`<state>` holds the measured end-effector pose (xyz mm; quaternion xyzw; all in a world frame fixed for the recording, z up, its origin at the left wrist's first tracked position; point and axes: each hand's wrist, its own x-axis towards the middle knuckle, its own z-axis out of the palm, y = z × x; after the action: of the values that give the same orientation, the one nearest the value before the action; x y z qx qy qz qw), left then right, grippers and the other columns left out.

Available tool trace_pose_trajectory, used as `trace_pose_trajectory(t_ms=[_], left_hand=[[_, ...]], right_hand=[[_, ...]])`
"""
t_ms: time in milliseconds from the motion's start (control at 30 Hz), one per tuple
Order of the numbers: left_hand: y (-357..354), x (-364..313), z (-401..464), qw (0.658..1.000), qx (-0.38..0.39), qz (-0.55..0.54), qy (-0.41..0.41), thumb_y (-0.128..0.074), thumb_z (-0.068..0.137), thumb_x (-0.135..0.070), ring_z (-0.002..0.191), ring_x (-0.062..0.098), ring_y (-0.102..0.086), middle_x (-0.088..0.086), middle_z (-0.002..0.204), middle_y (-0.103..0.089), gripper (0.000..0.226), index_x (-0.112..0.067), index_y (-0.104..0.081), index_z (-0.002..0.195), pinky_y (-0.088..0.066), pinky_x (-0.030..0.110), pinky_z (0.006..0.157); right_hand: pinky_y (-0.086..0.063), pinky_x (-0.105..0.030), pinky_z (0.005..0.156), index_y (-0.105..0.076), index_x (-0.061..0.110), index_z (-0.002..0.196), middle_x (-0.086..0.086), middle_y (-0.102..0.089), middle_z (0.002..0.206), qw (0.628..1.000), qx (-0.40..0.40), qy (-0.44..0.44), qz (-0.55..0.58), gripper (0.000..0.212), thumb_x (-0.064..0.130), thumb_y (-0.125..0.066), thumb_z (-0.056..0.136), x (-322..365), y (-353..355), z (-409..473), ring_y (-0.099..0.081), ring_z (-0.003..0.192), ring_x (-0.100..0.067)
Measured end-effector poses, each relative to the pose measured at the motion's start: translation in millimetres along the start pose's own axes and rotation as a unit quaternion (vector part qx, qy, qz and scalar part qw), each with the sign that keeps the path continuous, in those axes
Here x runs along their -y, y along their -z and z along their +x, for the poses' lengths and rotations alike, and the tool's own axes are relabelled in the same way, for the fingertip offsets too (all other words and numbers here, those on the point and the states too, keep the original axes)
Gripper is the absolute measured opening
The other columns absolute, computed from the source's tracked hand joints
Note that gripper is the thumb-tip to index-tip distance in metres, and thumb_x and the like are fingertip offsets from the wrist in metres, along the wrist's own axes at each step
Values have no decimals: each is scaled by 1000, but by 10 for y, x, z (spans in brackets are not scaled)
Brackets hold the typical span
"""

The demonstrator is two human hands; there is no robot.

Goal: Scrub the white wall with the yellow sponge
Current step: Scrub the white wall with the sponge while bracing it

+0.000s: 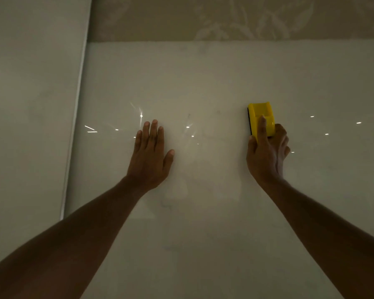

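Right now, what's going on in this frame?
A person is cleaning a glossy white wall bare-handed. The right hand grips a yellow sponge with a dark pad edge, held against the wall, index finger laid along its back. The left hand is spread flat on the wall to the left, holding nothing. Small light reflections dot the surface. Above the white panel runs a beige patterned band.

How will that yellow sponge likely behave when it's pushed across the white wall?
The yellow sponge looks moulded and block-shaped, so its grip part probably stays stiff under the right hand. The dark strip on its left edge may be the softer scrubbing face. The white wall mirrors small lights, so it likely slides easily.
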<state>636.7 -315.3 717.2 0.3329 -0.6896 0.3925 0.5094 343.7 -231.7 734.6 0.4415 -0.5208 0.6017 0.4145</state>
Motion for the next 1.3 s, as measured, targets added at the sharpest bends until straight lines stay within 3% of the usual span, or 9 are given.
trace_pose_trajectory(t_ms=[233, 333, 500, 700, 867, 933, 1133, 1200, 1300], left_hand=[[-2, 488, -194, 998, -5, -24, 52, -27, 103, -34, 154, 49, -17, 33, 163, -24, 67, 12, -33, 152, -19, 60, 126], [-19, 589, -253, 997, -30, -45, 48, -29, 102, -26, 151, 52, -23, 35, 159, -30, 62, 14, -36, 150, -25, 64, 123], [-59, 670, -320, 995, -66, -56, 41, -34, 101, -16, 145, 57, -31, 39, 153, -37, 56, 19, -41, 144, -32, 69, 117], [-72, 689, -326, 996, -59, -61, 39, -33, 100, -17, 147, 54, -30, 37, 155, -35, 58, 17, -40, 146, -30, 67, 119], [-65, 701, -356, 993, -63, -94, 38, -34, 97, -11, 142, 60, -32, 42, 150, -39, 55, 22, -43, 141, -34, 73, 113], [-53, 693, -366, 992, -61, -98, 42, -33, 96, -11, 141, 61, -33, 43, 149, -39, 56, 23, -43, 140, -33, 73, 113], [1, 659, -399, 993, -37, -99, 52, -28, 95, -16, 146, 59, -28, 41, 154, -33, 62, 19, -39, 145, -28, 70, 118], [17, 652, -410, 992, -28, -109, 53, -27, 95, -15, 146, 59, -26, 41, 155, -32, 61, 19, -39, 145, -26, 71, 119], [12, 656, -454, 991, -30, -117, 50, -36, 95, -4, 147, 60, -24, 41, 155, -32, 55, 20, -39, 144, -24, 72, 119]], right_hand=[[-36, -53, 98, -33, 19, 152, -29, -35, 145, 1000, -24, 7, 2, 59, 18, -52, 96, 711, -345, 118, -38, 126, -47], [-44, -53, 92, -43, 18, 147, -31, -45, 139, 979, 31, 199, 10, 58, 15, -58, 92, 1105, -525, -166, -47, 120, -50], [-45, -44, 91, -40, 29, 148, -21, -50, 138, 862, 108, 493, -43, 55, 24, -50, 93, 1188, -659, -394, -50, 121, -39], [-39, -49, 95, -43, 24, 147, -24, -41, 145, 976, 55, 209, -22, 59, 18, -56, 90, 1385, -564, 244, -45, 124, -44], [-45, -46, 92, -45, 28, 146, -23, -51, 138, 867, 109, 486, -23, 55, 22, -58, 93, 1322, -584, -373, -52, 122, -41], [-44, -44, 95, -43, 32, 147, -19, -51, 140, 848, 136, 510, -48, 47, 30, -45, 100, 1213, -532, -289, -52, 123, -38], [-38, -51, 96, -44, 24, 146, -23, -40, 146, 996, -10, 89, -9, 55, 18, -54, 92, 903, -382, 217, -42, 125, -45], [-43, -53, 91, -44, 22, 145, -26, -44, 142, 991, -10, 132, -19, 57, 19, -50, 89, 935, -448, -104, -46, 119, -46], [-48, -49, 89, -39, 29, 147, -23, -49, 138, 917, 67, 392, -18, 60, 21, -59, 91, 861, -575, -919, -49, 117, -42]])
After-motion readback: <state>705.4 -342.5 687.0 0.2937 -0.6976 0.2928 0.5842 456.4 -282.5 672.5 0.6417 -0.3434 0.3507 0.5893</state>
